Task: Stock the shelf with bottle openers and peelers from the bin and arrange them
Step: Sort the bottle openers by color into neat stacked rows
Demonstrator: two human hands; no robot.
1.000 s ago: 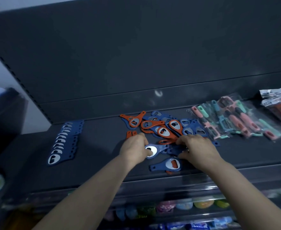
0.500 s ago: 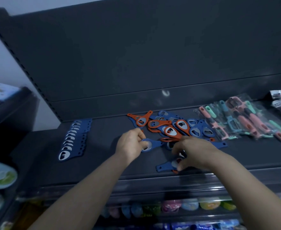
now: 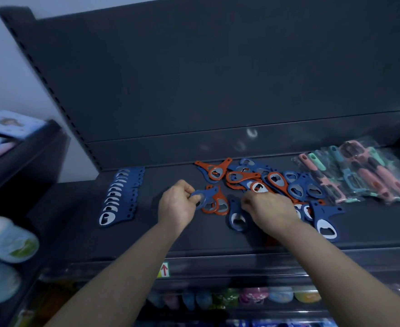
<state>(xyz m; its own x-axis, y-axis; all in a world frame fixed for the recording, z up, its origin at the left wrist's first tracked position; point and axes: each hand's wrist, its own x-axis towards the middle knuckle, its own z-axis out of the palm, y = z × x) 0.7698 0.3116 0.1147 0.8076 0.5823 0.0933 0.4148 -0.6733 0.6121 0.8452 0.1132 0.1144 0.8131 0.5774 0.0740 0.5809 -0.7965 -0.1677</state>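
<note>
Forearms reach onto dark shelf (image 3: 147, 234). Left hand (image 3: 176, 205) pinches blue bottle opener (image 3: 204, 196) at head end, thumb and fingers curled on it, handle pointing right, over two orange openers (image 3: 220, 204). Right hand (image 3: 271, 213) palm down, fingers curled into loose openers; can't tell if it grips any. Flat blue opener (image 3: 236, 215) just left of it. Farther: mixed orange/blue pile (image 3: 265, 179) centre, overlapped blue row (image 3: 117, 199) left, bagged peelers (image 3: 364, 171) right. Back panel (image 3: 217, 90) behind.

A shop: a dark metal display shelf (image 3: 170, 232) carries dozens of identical bottle openers (image 3: 274, 180) at 12 o'clock, bagged peelers (image 3: 364, 171) at 2 o'clock, and stocked bowls (image 3: 253, 296) below at 6 o'clock.
</note>
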